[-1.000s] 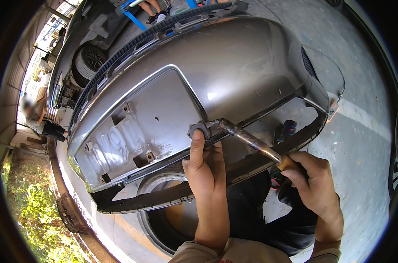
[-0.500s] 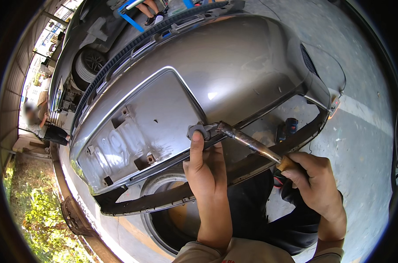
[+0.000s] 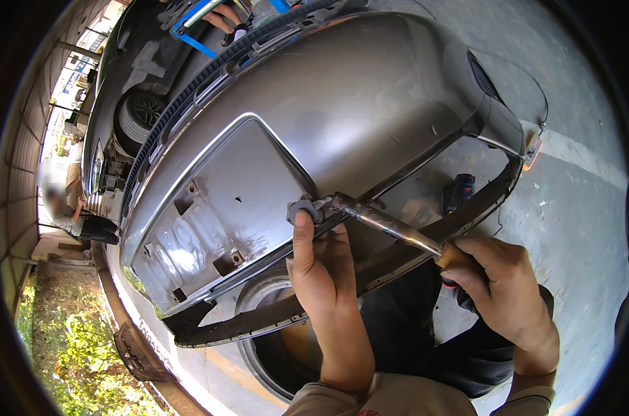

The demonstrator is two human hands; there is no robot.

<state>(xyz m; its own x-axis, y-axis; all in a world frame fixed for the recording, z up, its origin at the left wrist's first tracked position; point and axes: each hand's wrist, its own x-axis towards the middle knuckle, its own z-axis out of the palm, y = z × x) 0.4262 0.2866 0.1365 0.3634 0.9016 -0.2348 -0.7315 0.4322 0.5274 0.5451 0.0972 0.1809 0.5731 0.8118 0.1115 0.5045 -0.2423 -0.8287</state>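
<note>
A grey-brown car bumper (image 3: pixel 370 90) lies in front of me, with a recessed panel on its left half. My right hand (image 3: pixel 508 288) is closed round the wooden handle of a soldering iron (image 3: pixel 390 227). The iron's long, heat-stained barrel points left and its end reaches the bumper's lower edge. At that edge my left hand (image 3: pixel 325 281) pinches a dark grey, roughly hexagonal piece (image 3: pixel 295 206). Its thumb presses on the piece from the front, while the other fingers go behind the edge and are partly hidden. The iron's tip meets the piece's right side; exact contact is hard to make out.
Under the bumper stands a tyre (image 3: pixel 259 360), and a dark blue power tool (image 3: pixel 460 193) lies on the floor. A cable runs to a small orange-edged thing (image 3: pixel 533 151) at the right. A car (image 3: pixel 130 83) and a person (image 3: pixel 79 211) are at the left; another person's legs show behind.
My view has shifted slightly, so the bumper's left end sits a little farther right. Both hands keep their holds, and the iron's tip stays by the grey piece.
</note>
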